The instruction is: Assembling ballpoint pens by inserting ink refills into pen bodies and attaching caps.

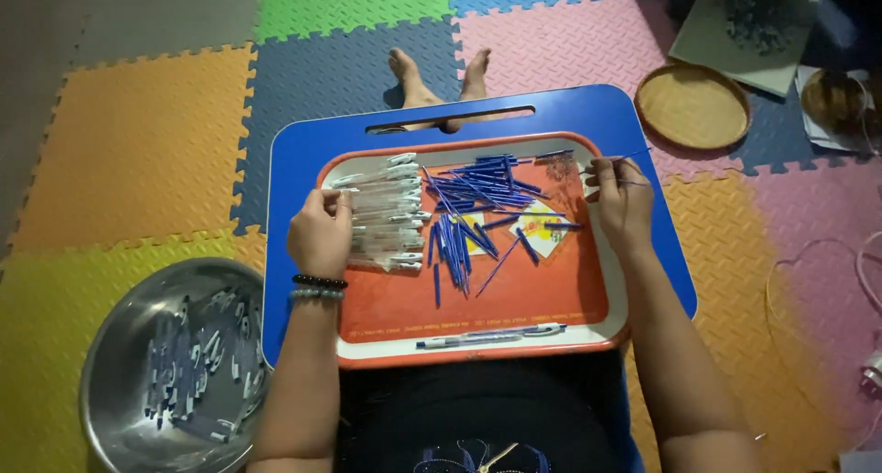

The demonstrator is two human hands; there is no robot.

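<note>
An orange tray point(514, 298) with a white rim rests on a blue lap table point(294, 179). A row of clear pen barrels point(390, 216) lies at the tray's left, a heap of blue ink refills point(478, 197) at its middle. My left hand point(320, 234) closes on one clear barrel at the row's left end. My right hand point(621, 197) pinches a thin blue refill point(634, 155) above the tray's right rim. One assembled pen point(491, 337) lies along the tray's near edge.
A steel bowl point(119, 344) holding several pen caps and parts sits on the foam floor mats at lower left. A round woven tray point(692, 106) and a flat board lie at the upper right. My bare feet point(439, 78) show beyond the table. A white cable lies at right.
</note>
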